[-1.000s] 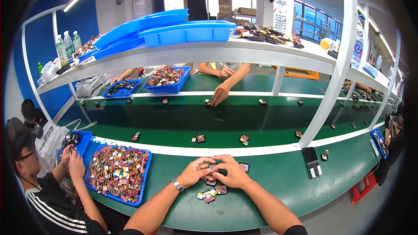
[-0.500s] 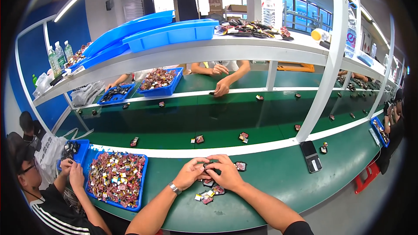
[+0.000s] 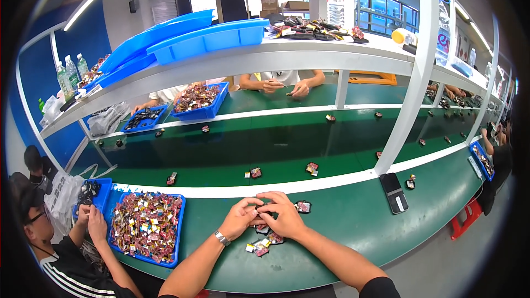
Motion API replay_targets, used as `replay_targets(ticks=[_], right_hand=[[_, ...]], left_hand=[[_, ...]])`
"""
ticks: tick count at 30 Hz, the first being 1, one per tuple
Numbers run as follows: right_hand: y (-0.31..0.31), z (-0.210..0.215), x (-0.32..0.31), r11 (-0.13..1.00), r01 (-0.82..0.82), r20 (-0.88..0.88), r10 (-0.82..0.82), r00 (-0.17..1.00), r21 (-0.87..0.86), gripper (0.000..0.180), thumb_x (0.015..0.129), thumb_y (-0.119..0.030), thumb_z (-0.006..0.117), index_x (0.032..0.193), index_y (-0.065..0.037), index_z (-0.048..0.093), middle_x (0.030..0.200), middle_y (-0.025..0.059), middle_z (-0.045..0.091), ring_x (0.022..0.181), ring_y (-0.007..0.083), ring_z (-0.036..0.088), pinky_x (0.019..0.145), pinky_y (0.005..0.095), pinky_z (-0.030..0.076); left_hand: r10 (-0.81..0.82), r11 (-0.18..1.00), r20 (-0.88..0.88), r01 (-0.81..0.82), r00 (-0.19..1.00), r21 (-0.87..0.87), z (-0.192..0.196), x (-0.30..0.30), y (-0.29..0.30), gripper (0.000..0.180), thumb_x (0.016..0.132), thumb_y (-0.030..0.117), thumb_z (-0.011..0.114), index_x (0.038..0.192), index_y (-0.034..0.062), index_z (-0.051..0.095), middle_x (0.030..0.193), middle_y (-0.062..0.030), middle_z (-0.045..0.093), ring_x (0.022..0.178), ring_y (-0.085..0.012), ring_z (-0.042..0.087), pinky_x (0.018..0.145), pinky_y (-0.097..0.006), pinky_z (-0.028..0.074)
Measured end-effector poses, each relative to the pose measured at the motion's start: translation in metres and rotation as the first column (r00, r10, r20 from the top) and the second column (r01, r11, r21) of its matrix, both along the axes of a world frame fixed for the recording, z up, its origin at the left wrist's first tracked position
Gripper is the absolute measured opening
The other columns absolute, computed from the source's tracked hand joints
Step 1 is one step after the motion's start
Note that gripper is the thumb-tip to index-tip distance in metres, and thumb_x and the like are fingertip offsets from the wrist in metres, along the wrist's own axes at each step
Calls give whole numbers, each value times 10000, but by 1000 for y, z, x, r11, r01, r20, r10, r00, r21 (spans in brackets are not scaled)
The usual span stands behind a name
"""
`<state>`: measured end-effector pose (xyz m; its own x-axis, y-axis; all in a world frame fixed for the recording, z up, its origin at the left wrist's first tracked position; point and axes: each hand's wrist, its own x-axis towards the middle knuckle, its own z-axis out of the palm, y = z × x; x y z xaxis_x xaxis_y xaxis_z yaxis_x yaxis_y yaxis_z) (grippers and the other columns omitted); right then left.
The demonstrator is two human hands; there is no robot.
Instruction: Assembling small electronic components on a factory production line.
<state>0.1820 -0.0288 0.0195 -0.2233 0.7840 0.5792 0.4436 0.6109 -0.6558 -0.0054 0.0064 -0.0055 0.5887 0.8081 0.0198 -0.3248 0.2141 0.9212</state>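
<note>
Over the green tabletop (image 3: pixel 337 237), my left hand (image 3: pixel 238 221) and my right hand (image 3: pixel 285 218) meet with fingers closed around a small dark piece (image 3: pixel 260 208). The fingers hide most of it, so its exact kind cannot be made out. Just below my hands lies a small pile of dark pieces with red-brown patterned faces and white and yellow tags (image 3: pixel 261 246). One similar piece (image 3: pixel 302 206) rests to the right of my right hand. Left of my left arm stands a blue tray (image 3: pixel 181 223) heaped with many such tagged pieces.
A white rail (image 3: pixel 309 188) divides my tabletop from a dark green belt (image 3: pixel 265 149) carrying scattered pieces. A black wallet-like case (image 3: pixel 393 193) lies to the right. White posts (image 3: pixel 409 83) carry a shelf (image 3: pixel 232 66) above. Co-workers sit at left, right and opposite.
Across the belt, a co-worker's hand has drawn back from the belt's edge beside the other hand. My hands stay together on the dark piece with slight finger movement.
</note>
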Motion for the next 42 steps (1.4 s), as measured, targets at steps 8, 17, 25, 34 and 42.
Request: replay_targets(ticks=[8,17,25,34,42], right_hand=[[-2,3,-3,997,49,-24,-47,999,60,159,771,-42,684,926,-51,721,1186,80,621,1162,290,527,917,363,503],[-2,-2,-3,999,28,-47,-29,998,-15,176,780,-53,675,950,-58,719,1234,94,607,1172,299,525,960,386,476],[-1,5,-3,984,124,-4,-125,992,130,153,796,-39,678,949,-42,681,1110,105,608,1023,279,588,820,354,526],[-2,4,-3,965,107,71,-127,989,240,155,773,-44,688,927,-54,683,1022,73,607,930,253,614,729,334,557],[-1,1,-6,935,153,137,-205,969,320,128,773,-39,723,897,-36,690,966,79,619,865,242,624,703,333,555]], left_hand=[[-8,1000,60,10,998,-24,-2,-4,1,256,966,102,561,1202,38,487,1302,-188,549,1133,-259,606,932,-400,555],[73,997,-43,-72,996,29,3,2,-1,260,980,98,533,1219,20,467,1266,-194,570,1089,-246,629,917,-385,565],[45,998,-12,-45,999,-36,6,7,-3,300,998,110,490,1279,17,438,1197,-156,595,1088,-236,622,937,-392,558],[61,996,-25,-63,998,-62,6,5,-5,291,998,111,492,1271,16,458,1196,-141,591,1085,-229,624,916,-370,566],[64,997,-46,-66,997,-36,8,7,-6,287,995,117,502,1262,18,460,1167,-141,603,1051,-238,642,900,-369,574]])
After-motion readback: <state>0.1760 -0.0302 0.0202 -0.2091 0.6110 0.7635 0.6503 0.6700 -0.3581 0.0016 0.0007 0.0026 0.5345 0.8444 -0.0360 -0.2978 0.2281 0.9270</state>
